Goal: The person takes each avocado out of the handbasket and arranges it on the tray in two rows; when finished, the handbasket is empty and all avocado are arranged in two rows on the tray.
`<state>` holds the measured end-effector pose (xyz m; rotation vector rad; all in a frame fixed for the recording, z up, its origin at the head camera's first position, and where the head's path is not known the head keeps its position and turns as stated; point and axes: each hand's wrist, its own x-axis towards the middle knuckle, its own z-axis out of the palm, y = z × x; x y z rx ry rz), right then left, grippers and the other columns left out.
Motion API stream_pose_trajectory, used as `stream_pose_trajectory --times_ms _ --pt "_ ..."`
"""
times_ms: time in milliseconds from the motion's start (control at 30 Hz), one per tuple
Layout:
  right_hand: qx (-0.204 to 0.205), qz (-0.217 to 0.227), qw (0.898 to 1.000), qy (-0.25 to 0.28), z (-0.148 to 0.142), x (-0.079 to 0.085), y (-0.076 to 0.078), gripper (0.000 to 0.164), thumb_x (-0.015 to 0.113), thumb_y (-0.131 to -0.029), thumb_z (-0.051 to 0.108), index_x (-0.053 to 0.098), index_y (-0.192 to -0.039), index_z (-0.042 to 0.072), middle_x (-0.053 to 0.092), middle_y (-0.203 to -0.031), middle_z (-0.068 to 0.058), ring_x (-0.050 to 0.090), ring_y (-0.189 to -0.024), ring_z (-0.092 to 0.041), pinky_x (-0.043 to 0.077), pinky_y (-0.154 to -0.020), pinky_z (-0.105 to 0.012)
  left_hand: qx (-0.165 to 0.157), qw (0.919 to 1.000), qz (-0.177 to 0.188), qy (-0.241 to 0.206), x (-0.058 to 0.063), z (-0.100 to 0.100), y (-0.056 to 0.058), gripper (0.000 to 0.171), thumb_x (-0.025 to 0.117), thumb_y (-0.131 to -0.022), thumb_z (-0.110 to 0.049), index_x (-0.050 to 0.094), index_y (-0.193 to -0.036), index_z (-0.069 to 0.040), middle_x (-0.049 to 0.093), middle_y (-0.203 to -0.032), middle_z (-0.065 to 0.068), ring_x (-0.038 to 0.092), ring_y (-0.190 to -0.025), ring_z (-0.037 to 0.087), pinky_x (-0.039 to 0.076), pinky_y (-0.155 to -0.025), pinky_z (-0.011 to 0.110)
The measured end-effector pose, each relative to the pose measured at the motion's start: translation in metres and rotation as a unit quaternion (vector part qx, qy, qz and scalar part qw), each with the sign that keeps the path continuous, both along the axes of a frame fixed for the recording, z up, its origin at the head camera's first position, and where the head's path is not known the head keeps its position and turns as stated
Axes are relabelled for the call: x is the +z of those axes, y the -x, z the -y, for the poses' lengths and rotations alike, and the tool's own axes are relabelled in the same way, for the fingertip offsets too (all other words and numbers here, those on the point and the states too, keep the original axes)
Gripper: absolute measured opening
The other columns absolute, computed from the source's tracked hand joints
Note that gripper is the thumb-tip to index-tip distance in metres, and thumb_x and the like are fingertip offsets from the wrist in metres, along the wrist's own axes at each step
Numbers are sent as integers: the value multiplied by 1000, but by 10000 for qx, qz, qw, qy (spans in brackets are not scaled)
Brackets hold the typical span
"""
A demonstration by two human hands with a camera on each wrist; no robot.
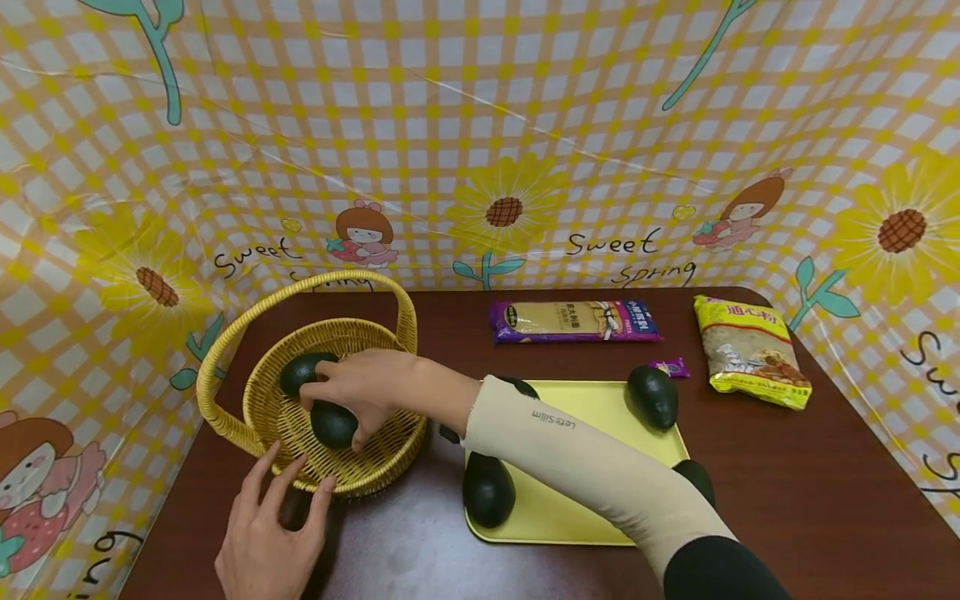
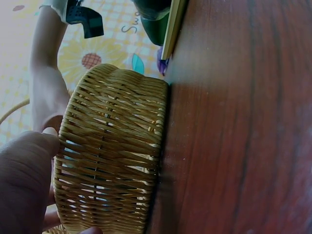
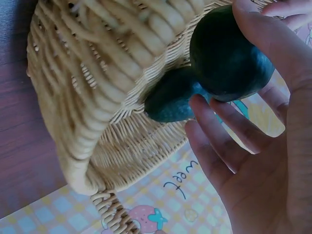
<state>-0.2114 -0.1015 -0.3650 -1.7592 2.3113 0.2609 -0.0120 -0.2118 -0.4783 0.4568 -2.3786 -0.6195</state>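
Observation:
My right hand (image 1: 358, 385) reaches into the yellow wicker basket (image 1: 258, 400) and holds a dark green avocado (image 1: 333, 425) between thumb and fingers. A second avocado (image 1: 303, 372) lies in the basket just beyond it; the right wrist view shows this avocado (image 3: 170, 95) close behind the held one (image 3: 229, 53). At the basket's near side, my left hand (image 1: 272, 525) has its fingers spread, fingertips at the rim. In the left wrist view, the thumb (image 2: 29, 151) rests at the rim of the basket wall (image 2: 109, 146).
A yellow tray (image 1: 577, 521) right of the basket carries several avocados, including one at its left edge (image 1: 487, 492) and one at its far right corner (image 1: 652, 397). Behind lie a purple-edged noodle pack (image 1: 573, 322), a small purple packet (image 1: 670, 367) and a yellow pasta bag (image 1: 752, 352).

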Motion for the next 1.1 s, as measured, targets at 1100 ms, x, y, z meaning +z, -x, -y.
stream_pose_trajectory --times_ms 1100 --pt "-106 -308 9853 1679 -96 21 -14 82 88 -85 59 52 -151 27 54 -146 -8 68 -106 -20 60 -90 -36 4 10000 43 -63 2 -2 -1 46 93 -86 -36 82 -124 -13 64 -151 7 70 -111 44 56 -71 71"
